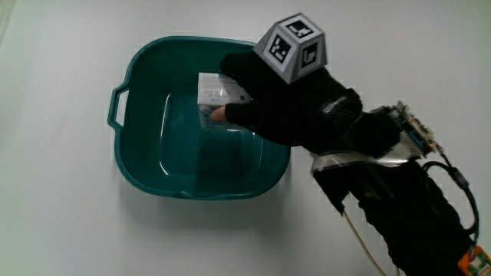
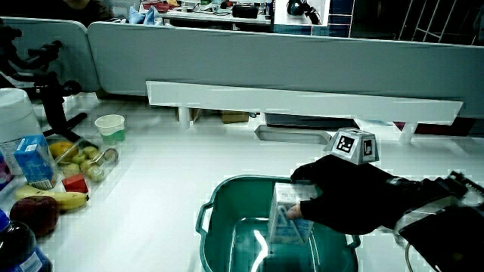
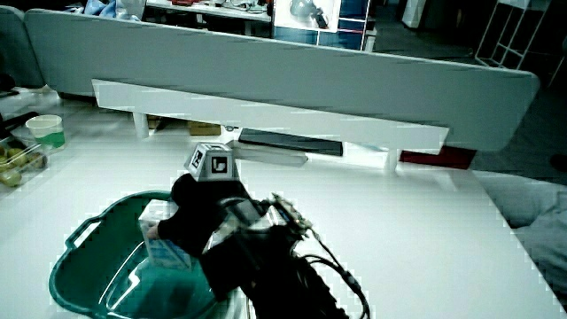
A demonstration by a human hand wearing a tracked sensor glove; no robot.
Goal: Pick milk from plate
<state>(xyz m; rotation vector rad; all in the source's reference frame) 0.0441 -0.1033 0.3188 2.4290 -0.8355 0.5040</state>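
A small white and blue milk carton (image 1: 216, 93) stands upright inside a teal plastic basin (image 1: 138, 69) with a handle. The gloved hand (image 1: 265, 103) reaches into the basin over its rim and its fingers are closed around the carton's top. In both side views the carton (image 2: 287, 219) (image 3: 159, 235) stands in the basin (image 2: 227, 196) (image 3: 89, 257), held by the hand (image 2: 333, 198) (image 3: 190, 217). The patterned cube (image 1: 295, 47) sits on the back of the hand. The forearm, in a black sleeve with cables, stretches toward the person.
In a side view, fruit in a clear tray (image 2: 83, 160), a banana (image 2: 53, 198), an apple (image 2: 34, 215), a blue carton (image 2: 34, 160), a small cup (image 2: 111, 126) and a white container (image 2: 15, 113) stand beside the basin, farther along the table. A low partition (image 2: 265, 68) bounds the table.
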